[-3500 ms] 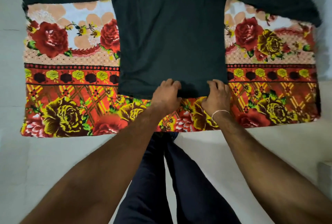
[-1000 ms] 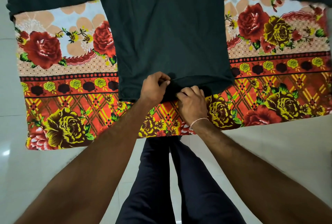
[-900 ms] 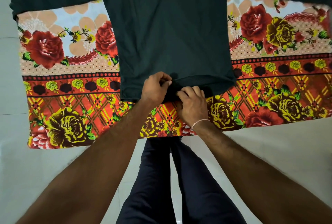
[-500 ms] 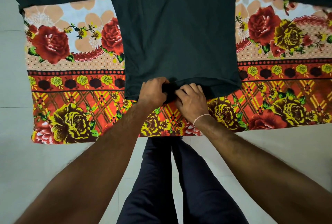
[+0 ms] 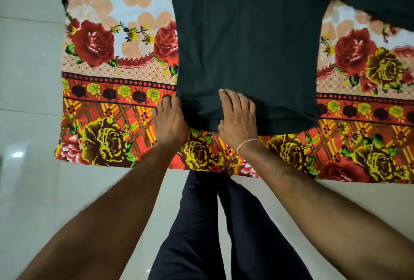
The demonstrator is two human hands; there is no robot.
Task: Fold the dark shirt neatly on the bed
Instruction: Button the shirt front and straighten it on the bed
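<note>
The dark shirt lies spread flat on the bed, hem towards me, with its sleeves stretched out left and right at the top. My left hand rests with straight fingers at the hem's left corner, partly on the sheet. My right hand lies flat on the hem left of its middle, fingers extended over the cloth. The hem between my hands is slightly rumpled.
A floral bedsheet in red, orange and yellow covers the bed; its near edge runs just in front of my legs. Pale tiled floor lies to the left and below.
Both hands were pinching the hem close together near its middle. Now they have let go and spread apart, the left one out to the hem's left corner, both lying flat.
</note>
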